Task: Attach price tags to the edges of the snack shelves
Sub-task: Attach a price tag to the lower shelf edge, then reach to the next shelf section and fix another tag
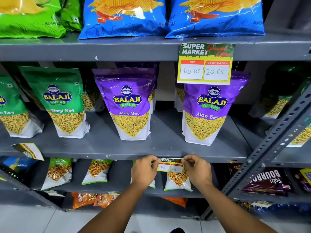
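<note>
Price tag [170, 166] sits at the front edge of the middle shelf [117, 154], at 6 o'clock in the view; its top strip lies against the edge, and the yellow lower part with two white boxes hangs below it. Handwriting in the boxes is too small to read.

Left hand [144, 170] pinches the tag's top left corner, thumb and forefinger closed on it, other fingers curled. Right hand [197, 170] pinches the top right corner the same way. Both forearms enter from 6 o'clock.

Behind the tag, on the shelf below: a small snack pouch [177, 180], partly covered by the tag.

On the middle shelf, at 12 o'clock from the hands: two purple Aloo Sev pouches [132, 105], upright. At 10 o'clock: green Ratlami Sev pouches [62, 101].

At 1 o'clock, a larger hung tag [205, 63] on the upper shelf edge [101, 51] reads MRP 40 Rs, Discounted Price 20 Rs.

At 9 o'clock, a third tag [28, 151] hangs tilted from the middle shelf's edge.

Top shelf: blue wafer bags [168, 15].
</note>
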